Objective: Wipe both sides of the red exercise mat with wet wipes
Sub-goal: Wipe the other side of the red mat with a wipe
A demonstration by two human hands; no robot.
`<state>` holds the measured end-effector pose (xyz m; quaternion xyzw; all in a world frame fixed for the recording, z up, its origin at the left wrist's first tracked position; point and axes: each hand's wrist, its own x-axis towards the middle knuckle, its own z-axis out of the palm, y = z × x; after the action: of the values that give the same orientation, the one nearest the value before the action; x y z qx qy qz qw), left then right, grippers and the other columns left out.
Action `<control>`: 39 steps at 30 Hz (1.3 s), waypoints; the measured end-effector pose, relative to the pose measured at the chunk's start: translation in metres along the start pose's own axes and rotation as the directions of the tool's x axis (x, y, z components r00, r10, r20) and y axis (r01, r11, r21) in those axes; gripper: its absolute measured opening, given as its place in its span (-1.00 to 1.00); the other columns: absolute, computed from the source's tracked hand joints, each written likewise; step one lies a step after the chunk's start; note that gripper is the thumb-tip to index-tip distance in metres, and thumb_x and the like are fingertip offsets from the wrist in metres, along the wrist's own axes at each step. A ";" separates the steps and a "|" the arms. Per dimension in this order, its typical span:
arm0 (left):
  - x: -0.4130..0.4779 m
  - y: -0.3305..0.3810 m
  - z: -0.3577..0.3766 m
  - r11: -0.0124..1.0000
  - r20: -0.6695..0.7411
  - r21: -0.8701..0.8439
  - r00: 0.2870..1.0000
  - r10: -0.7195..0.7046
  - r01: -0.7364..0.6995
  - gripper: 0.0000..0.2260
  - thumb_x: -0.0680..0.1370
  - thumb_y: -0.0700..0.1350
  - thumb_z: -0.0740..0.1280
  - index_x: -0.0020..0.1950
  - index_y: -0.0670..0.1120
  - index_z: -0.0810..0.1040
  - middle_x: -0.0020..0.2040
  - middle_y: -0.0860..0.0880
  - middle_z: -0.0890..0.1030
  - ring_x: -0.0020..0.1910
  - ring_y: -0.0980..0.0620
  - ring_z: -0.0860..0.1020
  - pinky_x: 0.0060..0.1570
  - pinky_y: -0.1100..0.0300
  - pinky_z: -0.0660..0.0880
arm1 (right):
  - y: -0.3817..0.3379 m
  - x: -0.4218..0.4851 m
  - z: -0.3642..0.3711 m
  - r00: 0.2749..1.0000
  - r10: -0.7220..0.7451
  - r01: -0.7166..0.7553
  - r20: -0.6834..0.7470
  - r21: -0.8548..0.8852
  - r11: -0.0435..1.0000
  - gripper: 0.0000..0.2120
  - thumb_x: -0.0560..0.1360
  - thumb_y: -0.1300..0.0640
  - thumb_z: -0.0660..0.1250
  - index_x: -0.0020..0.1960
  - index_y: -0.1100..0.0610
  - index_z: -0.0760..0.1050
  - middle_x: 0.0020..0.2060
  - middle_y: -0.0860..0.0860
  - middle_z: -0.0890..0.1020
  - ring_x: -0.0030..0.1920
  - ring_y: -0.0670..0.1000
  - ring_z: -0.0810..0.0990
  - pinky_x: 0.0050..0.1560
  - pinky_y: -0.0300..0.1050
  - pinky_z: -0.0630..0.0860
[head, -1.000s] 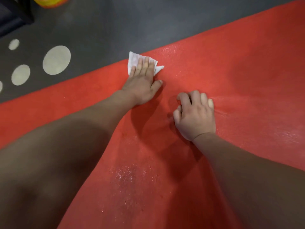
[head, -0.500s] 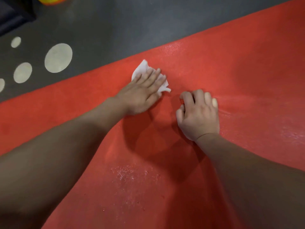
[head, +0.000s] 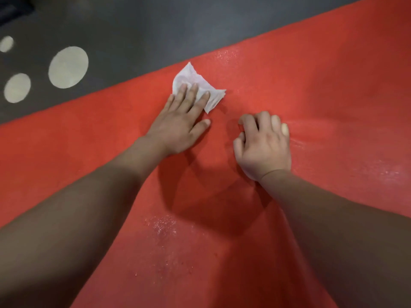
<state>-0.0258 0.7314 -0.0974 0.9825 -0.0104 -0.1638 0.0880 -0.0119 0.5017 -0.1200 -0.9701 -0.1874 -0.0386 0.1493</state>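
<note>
- On the mat, near its far edge, our left hand lies flat, fingers straight, pressing the wipe down so it rubs.
- Our right hand, fingers curled and holding nothing, braces beside it, likely steadying the mat.
- We judge the mat's long axis runs lower left to upper right.

Left hand lies flat, fingers straight; right hand curled.

The red mat looks like fine-grained foam, matt, with wet glistening patches. The wipe is thin, crumpled white cloth-like paper. The grey floor looks smooth and matt.
</note>
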 end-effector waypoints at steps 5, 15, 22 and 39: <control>0.022 0.014 -0.005 0.993 0.047 0.004 0.992 -0.116 0.115 -0.34 0.65 0.31 -0.06 0.67 0.08 -0.18 0.65 -0.15 -0.25 0.61 -0.15 -0.30 0.58 -0.13 -0.24 | 0.000 -0.001 0.000 1.000 -0.004 0.004 0.000 -0.006 1.000 -0.72 0.47 -0.03 0.20 0.14 0.01 0.49 -0.03 0.07 0.48 0.00 0.18 0.42 0.03 0.11 0.33; -0.021 0.029 0.007 0.966 0.089 0.162 0.978 0.190 -0.202 -0.34 0.60 0.23 -0.08 0.67 0.07 -0.14 0.67 0.00 -0.14 0.65 -0.04 -0.17 0.59 -0.18 -0.13 | 0.001 -0.001 -0.001 1.000 -0.010 0.010 -0.003 -0.019 1.000 -0.71 0.45 -0.01 0.23 0.13 0.03 0.48 -0.04 0.09 0.48 -0.01 0.18 0.42 0.01 0.09 0.30; -0.013 0.036 -0.009 0.971 -0.026 0.030 0.971 0.236 -0.236 -0.31 0.57 0.23 0.02 0.67 0.10 -0.08 0.67 -0.06 0.01 0.65 -0.09 -0.07 0.59 -0.18 -0.14 | 0.001 -0.001 0.000 1.000 -0.010 0.009 -0.012 -0.019 1.000 -0.71 0.46 -0.02 0.21 0.13 0.04 0.49 -0.03 0.09 0.48 -0.02 0.18 0.42 0.01 0.10 0.31; 0.004 0.021 0.000 0.995 -0.021 -0.019 0.995 -0.102 0.101 -0.22 0.58 0.21 0.03 0.66 -0.15 -0.18 0.66 -0.16 -0.22 0.63 -0.17 -0.21 0.60 -0.12 -0.15 | 0.000 -0.001 0.000 1.000 -0.007 0.007 -0.003 0.004 1.000 -0.72 0.46 -0.02 0.20 0.13 0.02 0.48 -0.02 0.08 0.47 0.01 0.17 0.41 0.05 0.11 0.33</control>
<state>-0.0221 0.7104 -0.0945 0.9827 0.0420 -0.1575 0.0884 -0.0122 0.5012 -0.1202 -0.9692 -0.1905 -0.0401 0.1512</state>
